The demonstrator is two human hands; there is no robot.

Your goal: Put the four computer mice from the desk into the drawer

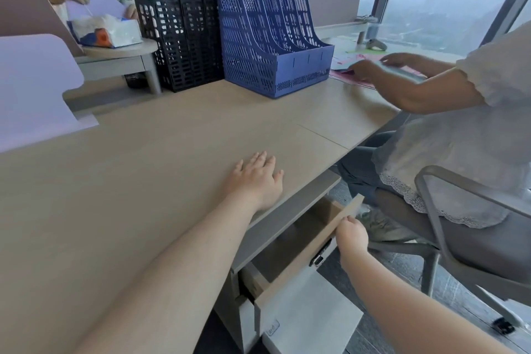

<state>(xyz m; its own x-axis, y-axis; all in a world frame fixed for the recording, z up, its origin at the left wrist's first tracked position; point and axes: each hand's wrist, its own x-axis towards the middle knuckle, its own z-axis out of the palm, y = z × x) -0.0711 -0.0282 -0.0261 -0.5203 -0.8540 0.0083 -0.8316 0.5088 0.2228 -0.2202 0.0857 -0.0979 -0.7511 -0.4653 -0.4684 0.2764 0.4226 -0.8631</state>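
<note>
My left hand (256, 178) lies flat, palm down, on the wooden desk (161, 158) near its front edge, fingers spread and holding nothing. My right hand (351, 234) grips the top edge of the drawer front (309, 253) under the desk. The drawer (290, 241) stands partly pulled out; the part of its inside that shows holds nothing. No computer mouse shows on the desk or in the drawer.
A blue file rack (273, 34) and a black file rack (184, 40) stand at the back of the desk. A tissue box (106, 30) sits on a small shelf at the left. A person (448, 112) sits on a chair (459, 224) close to the right, handling papers.
</note>
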